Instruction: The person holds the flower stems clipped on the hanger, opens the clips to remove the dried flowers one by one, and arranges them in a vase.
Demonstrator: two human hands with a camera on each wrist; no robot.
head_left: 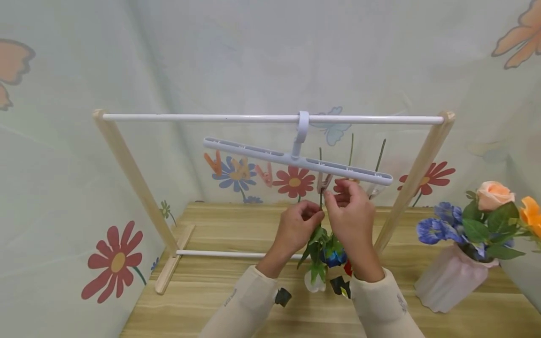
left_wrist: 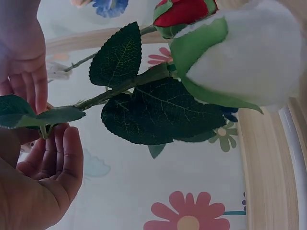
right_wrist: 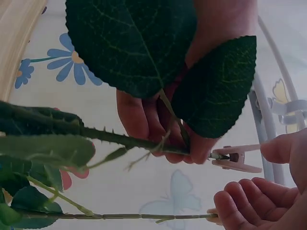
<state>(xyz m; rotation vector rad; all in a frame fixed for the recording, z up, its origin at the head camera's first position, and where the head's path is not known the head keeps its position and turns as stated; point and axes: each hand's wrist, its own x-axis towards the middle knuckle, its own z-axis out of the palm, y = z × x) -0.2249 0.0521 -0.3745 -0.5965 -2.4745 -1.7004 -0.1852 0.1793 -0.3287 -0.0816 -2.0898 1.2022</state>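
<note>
Head view, hands (head_left: pixel 327 216) pinching stem (head_left: pixel 320 197) under hanger (head_left: pixel 296 159)

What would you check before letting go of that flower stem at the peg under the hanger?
1. Stem in the peg: its tip reaches the peg's mouth, but a firm clamp cannot be told.
2. Left hand holds the stem: ok, fingers pinch it near the peg.
3. Right hand at the peg: ok, a fingertip touches it.
4. Hanger hooked on the rail: ok, though it hangs tilted, right end lower.
5. Flower heads clear of the table: ok, the white bud hangs head down.
6. Vase out of the way: ok, off to the right.
</note>
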